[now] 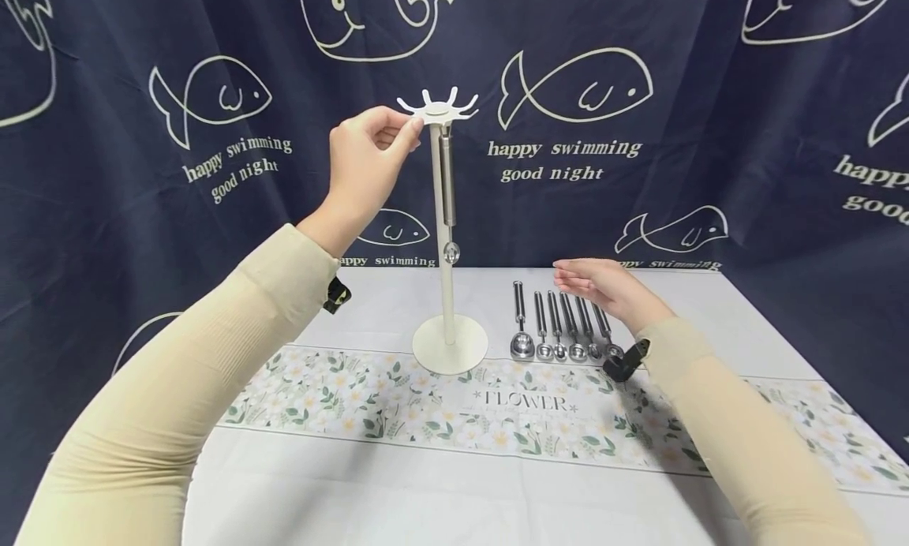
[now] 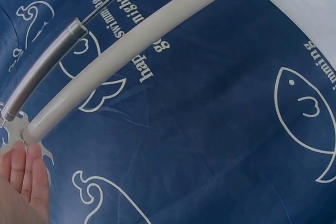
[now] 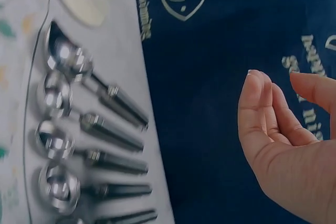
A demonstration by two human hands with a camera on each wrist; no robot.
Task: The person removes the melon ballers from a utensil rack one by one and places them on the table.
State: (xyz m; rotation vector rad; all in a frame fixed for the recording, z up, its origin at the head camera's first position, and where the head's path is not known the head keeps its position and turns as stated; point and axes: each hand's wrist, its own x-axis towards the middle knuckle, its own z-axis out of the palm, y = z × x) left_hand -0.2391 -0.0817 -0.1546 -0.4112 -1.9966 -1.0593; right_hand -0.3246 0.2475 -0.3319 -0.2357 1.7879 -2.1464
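Note:
A white rotating-style rack (image 1: 447,293) with curved hooks at its top stands upright on a round base. My left hand (image 1: 369,155) pinches the rim of its hooked top between thumb and fingers; the left wrist view has the fingertips (image 2: 32,153) against the hooked plate. From one hook hangs a small metal scoop (image 1: 448,183), handle up and bowl down, beside the pole. My right hand (image 1: 604,286) is raised over the right end of a row of metal scoops (image 1: 521,345), fingers loosely bent and holding nothing. In the right wrist view, a gap separates thumb and fingers.
Several scoops lie side by side on the white table (image 1: 355,483), handles toward the back. A floral runner (image 1: 319,396) crosses the table in front of them. Behind the table hangs a dark blue curtain (image 1: 454,25) with fish drawings.

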